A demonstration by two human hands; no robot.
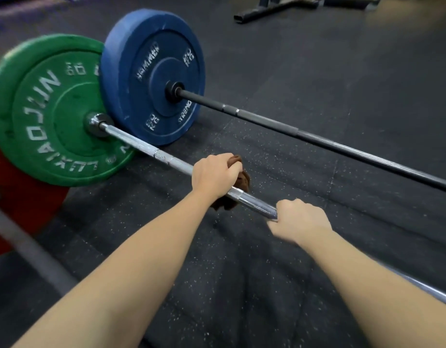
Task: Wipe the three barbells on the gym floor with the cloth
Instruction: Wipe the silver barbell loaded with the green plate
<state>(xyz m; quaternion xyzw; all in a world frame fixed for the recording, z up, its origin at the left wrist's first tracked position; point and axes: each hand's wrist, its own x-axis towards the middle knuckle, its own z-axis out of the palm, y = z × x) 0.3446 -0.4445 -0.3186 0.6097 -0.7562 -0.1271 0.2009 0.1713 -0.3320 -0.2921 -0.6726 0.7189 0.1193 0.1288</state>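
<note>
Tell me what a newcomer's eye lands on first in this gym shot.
First the big blue rubber weight plate at upper left, standing just behind a green rubber weight plate at far left, each on its own bar. Next, at centre, the left hand grips a brown cloth wrapped round the silver steel bar of the green plate, while the right hand curls round the same bar just beside it.

Dim, even gym light; soft blur throughout (edges bend, wide-angle distortion).
</note>
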